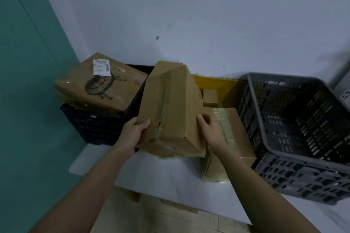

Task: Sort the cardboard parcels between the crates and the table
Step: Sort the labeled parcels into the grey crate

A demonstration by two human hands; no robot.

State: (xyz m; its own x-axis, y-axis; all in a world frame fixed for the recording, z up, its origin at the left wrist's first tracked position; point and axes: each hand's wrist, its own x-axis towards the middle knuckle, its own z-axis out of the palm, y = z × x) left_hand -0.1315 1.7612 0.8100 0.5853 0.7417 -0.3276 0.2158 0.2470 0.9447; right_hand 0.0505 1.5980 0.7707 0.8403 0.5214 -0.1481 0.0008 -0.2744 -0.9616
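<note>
At centre, left hand [132, 134] & right hand [208, 128] grip a dented box [170, 108] by both sides (likely bulky), grey crate [303, 172] at 3 o'clock.

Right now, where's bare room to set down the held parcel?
Free: table front strip, between black crate and taped parcel; grey crate looks empty. Crowded: black crate, heaped with the labelled parcel; back gap holds a small box. Both hands, left hand and right hand, grip the held parcel.

Crumpled taped cardboard parcel [170, 108], tilted on end, near edge touching white table [151, 172]
</note>
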